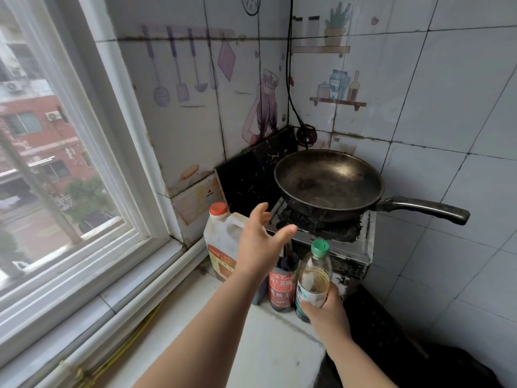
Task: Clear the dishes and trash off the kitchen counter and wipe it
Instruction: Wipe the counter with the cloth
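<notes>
My right hand point(326, 312) grips the lower part of a clear plastic bottle with a green cap point(314, 273), upright at the counter's corner. My left hand point(258, 242) hovers open, fingers spread, above a dark soy sauce bottle with a red label point(280, 289). Just behind my left hand stands a white oil jug with an orange cap point(221, 236), partly hidden by that hand. All three containers stand close together on the pale counter point(251, 345) in front of the stove.
A dark frying pan point(330, 183) sits on a grimy single-burner stove point(352, 247), handle pointing right. Tiled walls close in the corner behind and to the right. A window point(70, 163) and its sill run along the left. A black cable point(291, 93) hangs in the corner.
</notes>
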`<move>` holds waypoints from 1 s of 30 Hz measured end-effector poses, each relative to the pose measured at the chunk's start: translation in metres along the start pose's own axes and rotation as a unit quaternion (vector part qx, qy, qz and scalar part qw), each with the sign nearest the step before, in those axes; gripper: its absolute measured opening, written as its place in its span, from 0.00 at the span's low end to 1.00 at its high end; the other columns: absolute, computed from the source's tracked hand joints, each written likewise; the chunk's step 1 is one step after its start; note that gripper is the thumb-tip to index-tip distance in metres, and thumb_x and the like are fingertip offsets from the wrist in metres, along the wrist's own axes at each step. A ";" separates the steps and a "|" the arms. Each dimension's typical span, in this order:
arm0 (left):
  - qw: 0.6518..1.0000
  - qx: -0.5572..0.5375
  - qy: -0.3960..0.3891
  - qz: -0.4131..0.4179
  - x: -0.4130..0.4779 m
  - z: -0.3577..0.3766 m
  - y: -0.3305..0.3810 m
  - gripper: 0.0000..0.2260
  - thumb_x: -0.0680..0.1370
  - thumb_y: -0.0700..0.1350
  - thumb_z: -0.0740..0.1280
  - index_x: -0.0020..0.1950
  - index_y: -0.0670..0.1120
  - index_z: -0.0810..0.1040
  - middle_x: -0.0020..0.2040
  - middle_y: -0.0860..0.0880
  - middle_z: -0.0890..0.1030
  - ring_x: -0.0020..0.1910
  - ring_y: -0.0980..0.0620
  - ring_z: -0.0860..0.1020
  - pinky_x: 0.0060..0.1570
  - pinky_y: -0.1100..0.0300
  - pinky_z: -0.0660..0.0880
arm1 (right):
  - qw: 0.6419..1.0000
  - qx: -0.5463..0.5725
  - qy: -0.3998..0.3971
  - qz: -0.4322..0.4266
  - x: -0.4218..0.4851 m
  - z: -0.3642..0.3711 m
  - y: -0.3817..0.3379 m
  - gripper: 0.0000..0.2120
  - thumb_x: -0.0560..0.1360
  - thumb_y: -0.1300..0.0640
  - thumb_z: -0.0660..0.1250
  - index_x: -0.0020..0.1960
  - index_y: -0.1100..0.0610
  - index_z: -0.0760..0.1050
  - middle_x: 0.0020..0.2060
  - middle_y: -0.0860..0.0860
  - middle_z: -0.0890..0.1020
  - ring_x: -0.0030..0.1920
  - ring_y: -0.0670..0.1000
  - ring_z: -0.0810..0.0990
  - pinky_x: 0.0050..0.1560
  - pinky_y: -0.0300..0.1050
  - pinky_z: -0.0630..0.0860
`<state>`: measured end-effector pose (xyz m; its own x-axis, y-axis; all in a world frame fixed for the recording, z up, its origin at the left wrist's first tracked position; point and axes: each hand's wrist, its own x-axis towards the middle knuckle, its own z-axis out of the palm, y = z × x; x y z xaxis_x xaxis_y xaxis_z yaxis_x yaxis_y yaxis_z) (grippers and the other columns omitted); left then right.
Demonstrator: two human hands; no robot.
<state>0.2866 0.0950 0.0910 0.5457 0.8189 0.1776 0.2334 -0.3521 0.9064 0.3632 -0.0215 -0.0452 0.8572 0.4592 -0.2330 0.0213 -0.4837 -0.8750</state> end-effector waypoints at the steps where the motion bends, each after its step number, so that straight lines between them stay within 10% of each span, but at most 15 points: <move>1: 0.997 0.062 -0.039 0.019 -0.001 0.004 0.001 0.32 0.74 0.52 0.71 0.75 0.51 0.61 0.64 0.51 0.75 0.59 0.53 0.76 0.55 0.59 0.74 | 1.000 0.006 -0.001 -0.001 -0.001 0.000 -0.001 0.26 0.68 0.58 0.73 0.63 0.50 0.69 0.53 0.50 0.79 0.50 0.52 0.77 0.51 0.44 0.73; 7: 0.965 0.239 -0.081 0.069 0.004 0.007 0.006 0.25 0.78 0.43 0.64 0.74 0.50 0.60 0.64 0.45 0.77 0.58 0.44 0.78 0.55 0.51 0.76 | 1.000 0.012 -0.027 -0.002 -0.007 -0.002 -0.001 0.21 0.67 0.56 0.74 0.56 0.47 0.69 0.52 0.49 0.79 0.49 0.50 0.78 0.50 0.44 0.74; 30: 0.959 0.230 -0.156 0.061 -0.005 -0.011 0.009 0.35 0.78 0.43 0.66 0.78 0.52 0.48 0.63 0.42 0.77 0.52 0.45 0.79 0.45 0.59 0.73 | 0.999 0.018 -0.030 -0.011 -0.024 0.003 0.008 0.27 0.65 0.58 0.75 0.57 0.42 0.67 0.52 0.47 0.79 0.49 0.50 0.79 0.51 0.46 0.75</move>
<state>0.2774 0.0926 0.1020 0.7892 0.6085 0.0835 0.4436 -0.6588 0.6076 0.3410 -0.0344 -0.0474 0.8244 0.5139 -0.2373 0.0210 -0.4467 -0.8944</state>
